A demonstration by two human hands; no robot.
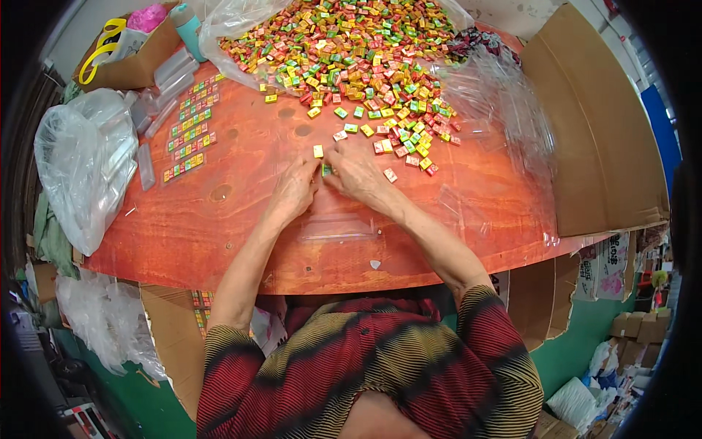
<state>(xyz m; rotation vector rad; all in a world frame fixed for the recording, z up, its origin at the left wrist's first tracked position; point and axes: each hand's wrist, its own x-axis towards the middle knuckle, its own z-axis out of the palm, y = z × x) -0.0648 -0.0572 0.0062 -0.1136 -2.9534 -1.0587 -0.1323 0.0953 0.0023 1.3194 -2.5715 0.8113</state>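
Both my hands work close together over the middle of the red-orange wooden table (256, 252). My right hand (360, 173) has its fingers bent down and closed at a small green box (327, 169). Just left of it, my left hand (294, 189) curls its fingers inward, and whatever is in them is hidden. A small yellow box (318, 151) lies right beyond my fingertips. Nearer to me is a clear plastic tray (338, 228). Loose small boxes (413, 139) in red, yellow and green spread out beyond my right hand.
A big heap of small boxes (358, 51) covers the far side. Filled clear trays (184, 167) line up at left, near a plastic bag (84, 164). Clear packaging (504, 110) and a tall cardboard box (599, 124) stand right. A turquoise bottle (187, 31) is far left.
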